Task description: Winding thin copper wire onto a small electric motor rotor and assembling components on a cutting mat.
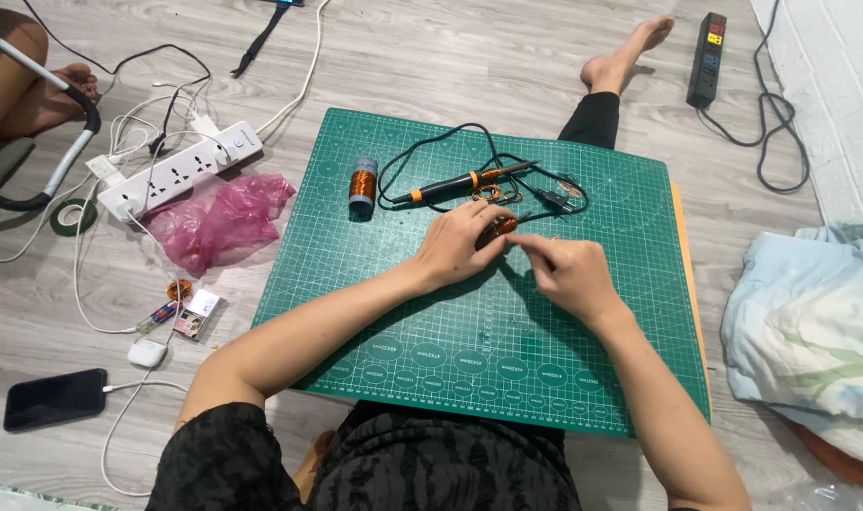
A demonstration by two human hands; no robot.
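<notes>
Centrally, both hands together, apparently pinched on a small copper coil between their fingertips.

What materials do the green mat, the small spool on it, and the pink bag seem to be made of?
The green mat looks like matte rubbery plastic, with a printed white grid. The spool seems to carry copper wire: a shiny orange-brown winding between dark ends. The pink bag looks like thin plastic film, translucent, crumpled and glossy.
</notes>
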